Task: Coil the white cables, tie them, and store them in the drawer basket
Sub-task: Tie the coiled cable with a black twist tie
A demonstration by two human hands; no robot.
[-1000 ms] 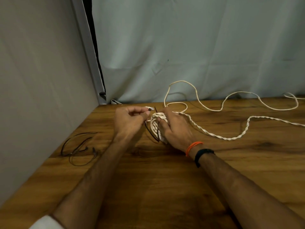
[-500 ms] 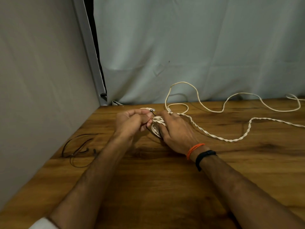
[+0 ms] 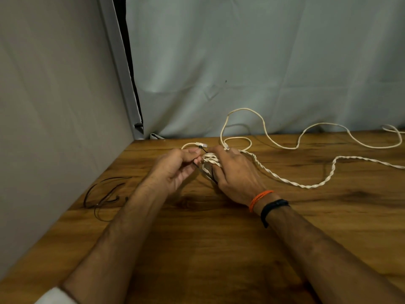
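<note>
On the wooden surface (image 3: 197,249), the left hand (image 3: 175,170) pinches a thin black tie (image 3: 205,151), while the right hand (image 3: 235,176) grips the coiled white cable (image 3: 209,163) between them. Beyond, the cable's loose twisted length (image 3: 293,183) trails right toward the curtain (image 3: 263,62).

Looks like small set-up work corner, not home room: wooden worktop (image 3: 219,249), plain grey cloth sheet (image 3: 263,62) hung behind, bare grey board wall (image 3: 54,106) on left side.
</note>
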